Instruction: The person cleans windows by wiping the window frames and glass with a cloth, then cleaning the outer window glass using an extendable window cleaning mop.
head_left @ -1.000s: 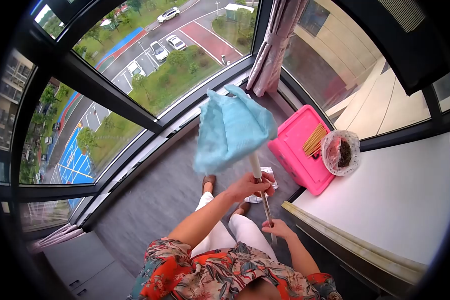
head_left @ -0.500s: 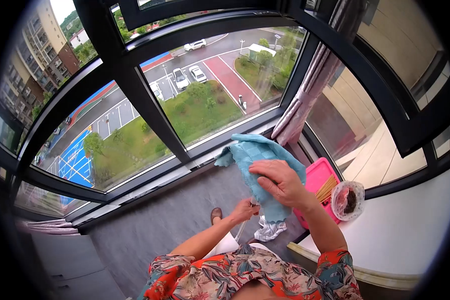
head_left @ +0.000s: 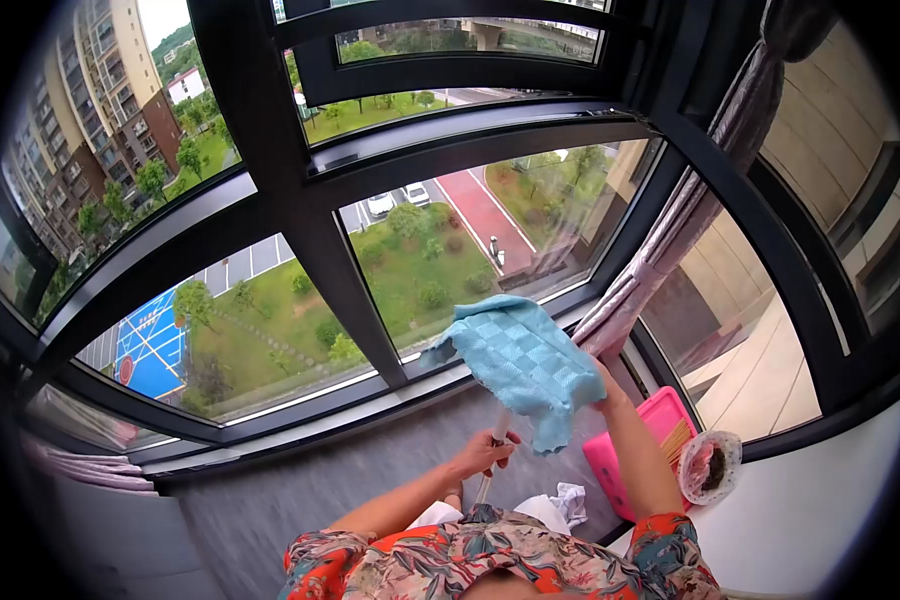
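Observation:
A light-blue checked cloth (head_left: 525, 355) is draped over the top of a white pole (head_left: 500, 425), covering whatever is at its end. My left hand (head_left: 482, 453) is closed around the pole below the cloth. At the cloth's right edge, my right hand (head_left: 610, 392) grips the fabric, with most of its fingers hidden behind it. The cloth's lower corner hangs loose between my hands.
On the right, a pink tray (head_left: 605, 470) holds thin wooden sticks (head_left: 676, 440). Beside it is a plastic-lined tub (head_left: 710, 468) with dark contents. White crumpled fabric (head_left: 570, 503) lies low by my lap. Dark-framed windows (head_left: 370, 340) and a tied curtain (head_left: 640, 280) stand ahead.
My right hand has gone from lying on top of the cloth to its right edge. The cloth now spreads flatter, more of the pole shows, and the view has tilted up.

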{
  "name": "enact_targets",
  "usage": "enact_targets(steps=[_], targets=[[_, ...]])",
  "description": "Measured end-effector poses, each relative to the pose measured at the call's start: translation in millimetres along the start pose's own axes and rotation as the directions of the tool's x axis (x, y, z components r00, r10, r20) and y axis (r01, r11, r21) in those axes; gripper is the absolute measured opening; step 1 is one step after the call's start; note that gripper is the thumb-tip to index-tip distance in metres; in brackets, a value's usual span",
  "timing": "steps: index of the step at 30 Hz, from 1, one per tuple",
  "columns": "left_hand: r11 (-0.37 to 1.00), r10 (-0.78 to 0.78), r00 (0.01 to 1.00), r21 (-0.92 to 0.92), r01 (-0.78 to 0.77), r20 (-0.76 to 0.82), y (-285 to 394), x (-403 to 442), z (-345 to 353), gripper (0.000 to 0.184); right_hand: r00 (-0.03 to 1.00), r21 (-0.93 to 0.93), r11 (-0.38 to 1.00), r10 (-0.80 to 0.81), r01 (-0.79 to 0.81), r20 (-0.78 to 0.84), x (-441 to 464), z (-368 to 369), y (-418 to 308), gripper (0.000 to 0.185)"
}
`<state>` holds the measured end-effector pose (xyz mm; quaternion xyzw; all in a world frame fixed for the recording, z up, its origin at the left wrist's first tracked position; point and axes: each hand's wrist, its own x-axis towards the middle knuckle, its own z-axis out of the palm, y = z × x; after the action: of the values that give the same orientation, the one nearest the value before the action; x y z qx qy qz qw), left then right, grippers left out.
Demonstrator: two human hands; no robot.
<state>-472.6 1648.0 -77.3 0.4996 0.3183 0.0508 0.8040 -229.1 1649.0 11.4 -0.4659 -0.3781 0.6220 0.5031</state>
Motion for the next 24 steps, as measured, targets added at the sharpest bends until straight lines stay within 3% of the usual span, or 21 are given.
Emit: enact_targets(steps=[1,3,5,7,10,13,14,17,18,20,21,22,23,24], targets=[[0.999,0.039,0.999,-0.019,-0.039,-0.001,14.2,1.2,-4.6,0.021,0.996,0.066,0.994,-0.088,0.089,-0.021,-6.6,-4.2,12.7,0.036],[0.993,0.116,0.993,-0.039,-0.115,0.026,51.3,6.1,-11.9,0.017,0.971,-0.204,0.952,0.239,-0.229,0.026,-12.3,-5.4,21.3,0.042],[0.984,0.176,0.981,-0.045,-0.173,0.082,96.2,4.9,-16.7,0.010,0.930,-0.252,0.905,0.364,-0.342,0.047,-25.8,16.0,14.2,0.044],[0.971,0.240,0.968,-0.032,-0.239,0.066,124.9,13.2,-14.4,0.011,0.969,-0.131,0.972,0.214,-0.197,0.128,-30.5,23.1,42.4,0.044],[0.965,0.258,0.961,0.018,-0.261,0.102,176.6,16.9,0.7,0.013,0.971,-0.129,0.963,0.240,-0.238,-0.006,-31.7,26.9,71.3,0.036],[0.924,0.368,0.921,0.058,-0.377,0.126,216.4,27.2,26.1,0.016,0.977,-0.204,0.963,0.143,-0.174,-0.158,-28.0,22.9,85.3,0.027],[0.914,0.399,0.902,0.007,-0.406,0.167,229.0,27.7,33.8,0.019,0.958,-0.117,0.990,0.044,-0.081,-0.285,-26.5,22.4,86.6,0.012],[0.866,0.409,0.882,0.205,-0.456,0.236,258.6,38.5,45.7,0.034,0.837,-0.223,0.970,-0.200,0.096,-0.509,-24.1,0.8,78.0,0.022],[0.632,0.486,0.811,0.510,-0.584,0.326,275.0,36.3,39.6,0.046,0.802,-0.285,0.948,-0.280,0.143,-0.528,-24.2,-9.1,72.0,0.027],[0.390,0.677,0.682,0.651,-0.651,0.276,294.3,34.1,16.9,0.049,0.766,-0.356,0.918,-0.355,0.177,-0.535,-35.4,-29.8,47.3,0.034],[0.409,0.712,0.683,0.693,-0.594,0.165,315.5,18.4,2.9,0.050,0.772,-0.360,0.917,-0.352,0.170,-0.530,-43.0,-39.5,34.8,0.035],[0.376,0.787,0.614,0.741,-0.557,0.061,339.9,6.2,-14.6,0.043,0.755,-0.411,0.898,-0.377,0.156,-0.537,-49.7,-48.2,27.2,0.036],[0.453,0.828,0.511,0.813,-0.366,-0.231,350.9,2.8,-37.0,0.032,0.736,-0.460,0.876,-0.404,0.141,-0.544,-55.4,-56.8,23.3,0.036],[0.502,0.859,0.460,0.554,-0.664,-0.225,379.1,-4.4,-54.5,0.026,0.734,-0.464,0.875,-0.406,0.139,-0.545,-59.0,-67.0,23.5,0.037]])
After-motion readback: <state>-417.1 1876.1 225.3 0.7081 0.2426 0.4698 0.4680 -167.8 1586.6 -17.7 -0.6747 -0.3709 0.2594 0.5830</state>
